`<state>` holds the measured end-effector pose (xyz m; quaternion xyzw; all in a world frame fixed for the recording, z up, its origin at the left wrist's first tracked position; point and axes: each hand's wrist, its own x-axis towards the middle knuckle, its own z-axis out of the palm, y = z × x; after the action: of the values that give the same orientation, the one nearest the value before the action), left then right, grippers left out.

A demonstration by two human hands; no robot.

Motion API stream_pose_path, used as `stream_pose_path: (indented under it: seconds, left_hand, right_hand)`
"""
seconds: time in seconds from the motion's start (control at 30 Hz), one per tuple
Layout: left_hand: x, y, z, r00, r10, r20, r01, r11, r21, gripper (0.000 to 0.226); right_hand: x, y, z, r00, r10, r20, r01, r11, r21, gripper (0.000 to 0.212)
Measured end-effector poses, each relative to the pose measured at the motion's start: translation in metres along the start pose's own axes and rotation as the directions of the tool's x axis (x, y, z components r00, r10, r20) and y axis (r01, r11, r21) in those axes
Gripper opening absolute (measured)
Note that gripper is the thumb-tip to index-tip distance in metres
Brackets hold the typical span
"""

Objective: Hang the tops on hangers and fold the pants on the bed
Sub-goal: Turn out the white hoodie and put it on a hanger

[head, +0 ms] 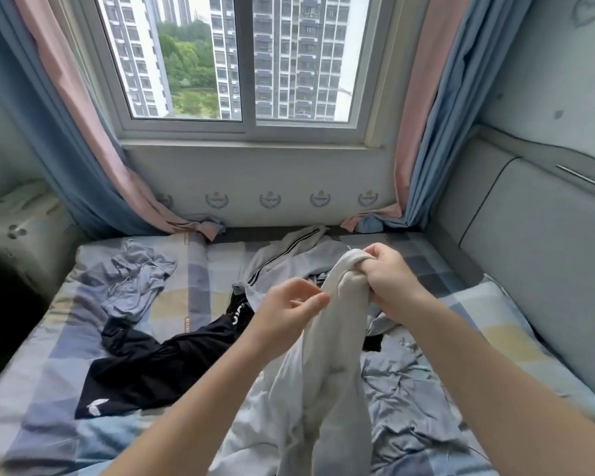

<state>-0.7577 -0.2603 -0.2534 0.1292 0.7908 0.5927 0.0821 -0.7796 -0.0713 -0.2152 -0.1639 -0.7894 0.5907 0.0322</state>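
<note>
Over the checked bed (193,269), right hand (390,281) grips an off-white garment (334,341) by its ribbed band; left hand (287,307) pinches it.

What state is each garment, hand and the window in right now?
white garment, lifted, hanging bunched
right hand, grips the white garment's top
left hand, fingertips at its edge, grip unclear
black garment, crumpled on the bed
striped grey garment, rumpled on the bed
window, shut
curtains, drawn aside
</note>
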Motion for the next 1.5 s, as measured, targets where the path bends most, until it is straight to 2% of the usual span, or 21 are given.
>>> stream_pose_path:
  seconds: [0.1,0.17,0.2,0.23,0.3,0.4,0.47,0.57,0.7,0.8,0.9,1.0,1.07,1.1,1.23,1.33,1.43,1.5]
  left_hand:
    - [-0.025,-0.009,0.030,0.996,-0.017,0.090,0.014,0.999,0.031,0.033]
    - [-0.030,-0.022,0.045,0.998,-0.042,0.042,0.036,0.990,0.133,0.051]
    - [-0.032,-0.030,0.050,0.998,-0.058,0.004,0.056,0.981,0.186,0.053]
    - [-0.032,-0.037,0.055,0.997,-0.073,-0.020,0.076,0.976,0.205,0.047]
    - [-0.033,-0.050,0.054,0.993,-0.103,-0.060,0.114,0.967,0.227,0.011]
    - [-0.033,-0.056,0.044,0.989,-0.095,-0.112,0.112,0.982,0.153,0.029]
    - [-0.032,-0.051,0.035,0.989,-0.082,-0.124,0.088,0.995,0.048,0.031]
    - [-0.029,-0.040,0.019,0.973,-0.144,-0.180,0.124,0.985,-0.116,0.027]
    - [-0.028,-0.026,0.007,0.957,-0.228,-0.177,0.168,0.939,-0.300,0.025]
    - [-0.030,-0.009,0.003,0.955,-0.242,-0.173,0.148,0.891,-0.428,0.030]
    - [-0.030,0.006,0.000,0.962,-0.236,-0.141,0.140,0.862,-0.487,0.036]
    - [-0.031,0.013,0.002,0.967,-0.218,-0.131,0.121,0.847,-0.518,0.030]
    - [-0.032,0.016,0.004,0.971,-0.208,-0.116,0.114,0.835,-0.538,0.026]
    - [-0.032,0.017,0.004,0.970,-0.213,-0.114,0.118,0.830,-0.544,0.026]
    - [-0.028,0.012,-0.002,0.965,-0.237,-0.109,0.124,0.786,-0.605,0.026]
    - [-0.026,0.004,-0.007,0.959,-0.263,-0.108,0.139,0.763,-0.632,0.027]
    - [-0.022,-0.017,-0.008,0.967,-0.225,-0.119,0.110,0.790,-0.603,0.029]
    - [-0.023,-0.031,-0.009,0.977,-0.192,-0.095,0.125,0.872,-0.472,0.043]
  right_hand:
    - [-0.011,0.001,0.006,0.999,0.038,0.039,-0.043,0.990,0.134,0.007]
    - [-0.020,-0.003,0.010,0.998,0.030,0.061,-0.043,0.972,0.232,0.003]
    - [-0.024,-0.005,0.012,0.998,0.022,0.067,-0.039,0.961,0.272,0.002]
    - [-0.027,-0.008,0.013,0.997,0.015,0.071,-0.035,0.954,0.298,0.003]
    - [-0.029,-0.011,0.013,0.998,0.008,0.064,-0.029,0.940,0.341,0.005]
    - [-0.029,-0.011,0.010,0.999,0.024,0.034,-0.036,0.911,0.411,0.009]
    - [-0.029,-0.008,0.006,0.998,0.027,0.056,-0.051,0.868,0.494,0.016]
    - [-0.034,0.002,-0.002,0.993,0.003,0.119,-0.073,0.803,0.591,0.018]
    - [-0.046,0.027,-0.001,0.975,0.018,0.222,-0.134,0.843,0.520,0.011]
    - [-0.058,0.050,0.007,0.957,-0.020,0.290,-0.111,0.897,0.427,0.014]
    - [-0.073,0.069,0.022,0.916,-0.083,0.393,-0.036,0.958,0.286,0.032]
    - [-0.089,0.092,0.047,0.864,-0.096,0.494,0.011,0.985,0.173,0.062]
    - [-0.098,0.105,0.064,0.872,-0.054,0.487,0.025,0.998,0.066,0.085]
    - [-0.100,0.110,0.069,0.890,-0.053,0.453,0.043,0.999,0.031,0.087]
    - [-0.095,0.120,0.069,0.927,-0.072,0.368,0.120,0.987,-0.109,0.059]
    - [-0.079,0.133,0.059,0.949,-0.026,0.315,0.083,0.983,-0.167,0.021]
    - [-0.067,0.136,0.051,0.971,-0.027,0.236,0.035,0.999,-0.030,0.003]
    - [-0.064,0.132,0.046,0.983,-0.050,0.174,0.033,0.994,0.100,0.007]
